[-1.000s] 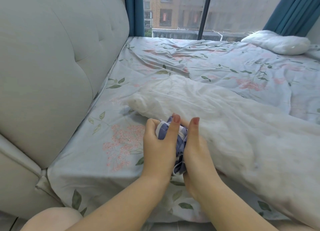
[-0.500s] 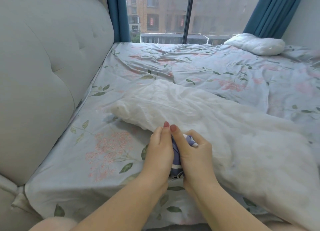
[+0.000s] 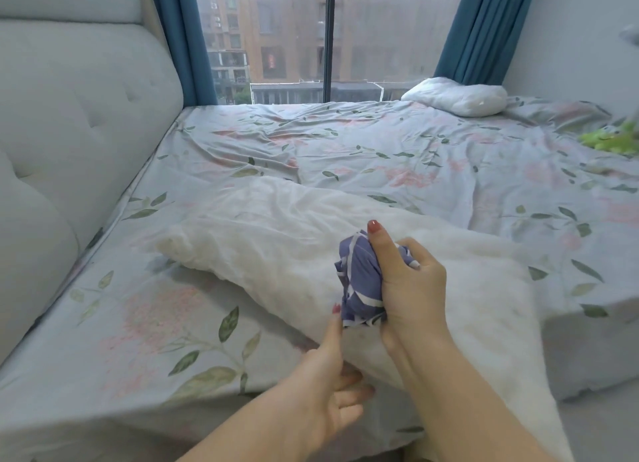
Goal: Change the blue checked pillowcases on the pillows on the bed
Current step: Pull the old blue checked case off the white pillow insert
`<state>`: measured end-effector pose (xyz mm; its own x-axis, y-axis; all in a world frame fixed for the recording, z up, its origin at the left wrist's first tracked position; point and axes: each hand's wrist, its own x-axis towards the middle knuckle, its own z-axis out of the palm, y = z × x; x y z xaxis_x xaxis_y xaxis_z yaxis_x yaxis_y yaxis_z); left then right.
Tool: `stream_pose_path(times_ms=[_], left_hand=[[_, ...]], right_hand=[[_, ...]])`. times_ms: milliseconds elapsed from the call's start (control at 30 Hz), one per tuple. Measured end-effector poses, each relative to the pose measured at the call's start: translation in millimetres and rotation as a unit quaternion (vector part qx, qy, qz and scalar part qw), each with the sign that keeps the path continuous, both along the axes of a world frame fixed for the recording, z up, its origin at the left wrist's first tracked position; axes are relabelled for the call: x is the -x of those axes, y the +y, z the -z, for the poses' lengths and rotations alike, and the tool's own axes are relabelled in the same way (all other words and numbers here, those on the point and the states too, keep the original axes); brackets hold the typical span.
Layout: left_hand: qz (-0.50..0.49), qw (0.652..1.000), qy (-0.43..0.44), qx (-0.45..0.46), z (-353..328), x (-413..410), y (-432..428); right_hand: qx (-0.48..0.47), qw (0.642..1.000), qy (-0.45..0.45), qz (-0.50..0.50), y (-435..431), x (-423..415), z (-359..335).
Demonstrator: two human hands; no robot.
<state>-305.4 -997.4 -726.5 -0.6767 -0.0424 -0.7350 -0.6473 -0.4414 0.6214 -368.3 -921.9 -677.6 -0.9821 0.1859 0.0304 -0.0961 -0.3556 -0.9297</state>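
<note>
The blue checked pillowcase (image 3: 359, 281) is crumpled into a tight wad in the right hand (image 3: 409, 288), which holds it over the middle of a bare white pillow (image 3: 262, 247). The wad stands roughly upright in the view. Its top end sits under the raised thumb, and its bottom end hangs just below the heel of the palm. The right hand's fingers are curled round the cloth from the far side, clamping it, with the thumb lying along the near side.

The white pillow lies slantwise on the flowered sheet (image 3: 345, 143). Its long axis runs from the near right corner of the bed towards the padded headboard (image 3: 69, 115) on the left, and its rumpled far end points that way.

The left hand (image 3: 321, 389) is low at the near edge of the pillow with the palm turned up. One finger stretches straight up so that its tip just meets the bottom of the wad. The other fingers are apart and loosely bent against the pillow's edge, pinching nothing that can be seen.

Half a second ago both hands were pressed together around the wad, hiding most of it. Now the left hand has let go and dropped towards the bed's edge, the right holds the cloth alone, and far more of the checks show.

A second white pillow (image 3: 456, 96) lies at the far right by the window (image 3: 328, 36), well apart from the hands.
</note>
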Motion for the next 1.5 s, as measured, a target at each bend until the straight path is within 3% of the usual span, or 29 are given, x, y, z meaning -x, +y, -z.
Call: stream_pose_path(times_ms=[133, 200, 267, 400, 567, 733, 800, 900, 1100, 1133, 1200, 1333, 1433, 1500], left_hand=[[0.031, 0.999, -0.02, -0.006, 2.6, 23.9, 22.2], [-0.023, 0.999, -0.036, -0.021, 13.6, 41.0, 26.4], [-0.071, 0.997, 0.029, -0.013, 42.4, 65.2, 27.3], [-0.136, 0.984, 0.054, 0.097, 20.4, 83.5, 36.4], [-0.19, 0.954, 0.116, 0.203, -5.5, 80.8, 3.5], [-0.163, 0.894, 0.211, 0.361, -16.1, 43.1, -84.9], [-0.132, 0.874, 0.182, 0.431, -19.8, 26.1, -132.8], [-0.076, 0.85, 0.071, 0.516, -28.9, 1.9, -196.6], [-0.086, 0.868, -0.031, 0.489, -23.9, -18.4, -279.7], [-0.1, 0.855, -0.033, 0.508, -21.5, -14.9, -282.7], [-0.092, 0.794, 0.0, 0.6, -24.2, -8.2, -273.5], [0.005, 0.663, 0.206, 0.72, -34.1, -6.3, -215.7], [0.139, 0.653, 0.216, 0.712, -10.2, -3.3, -180.4], [0.186, 0.616, 0.181, 0.744, 19.5, 1.4, -180.8]], right_hand=[[0.015, 0.999, 0.002, 0.037, 22.1, 11.2, -4.0], [0.039, 0.997, -0.007, 0.065, 37.5, 16.8, -6.9], [0.061, 0.994, -0.001, 0.085, 51.7, 20.8, -9.4], [0.052, 0.991, 0.001, 0.12, 64.0, 24.3, -10.0], [0.054, 0.995, -0.012, 0.083, 49.8, 27.1, -8.7], [0.019, 0.998, 0.0, 0.055, 32.5, 27.7, -5.7], [0.009, 0.999, -0.01, 0.037, 23.5, 27.4, -4.1], [0.0, 1.0, -0.01, 0.01, 7.1, 23.5, -2.2], [-0.029, 0.999, -0.024, -0.032, -23.5, 19.9, 8.7], [-0.035, 0.998, -0.025, -0.037, -27.2, 20.1, 11.1], [-0.048, 0.998, -0.022, -0.047, -32.9, 21.2, 14.6], [-0.07, 0.995, -0.02, -0.064, -38.8, 25.0, 18.4], [-0.079, 0.994, -0.032, -0.074, -40.1, 29.5, 28.2], [-0.102, 0.99, -0.037, -0.087, -43.3, 31.7, 36.8]])
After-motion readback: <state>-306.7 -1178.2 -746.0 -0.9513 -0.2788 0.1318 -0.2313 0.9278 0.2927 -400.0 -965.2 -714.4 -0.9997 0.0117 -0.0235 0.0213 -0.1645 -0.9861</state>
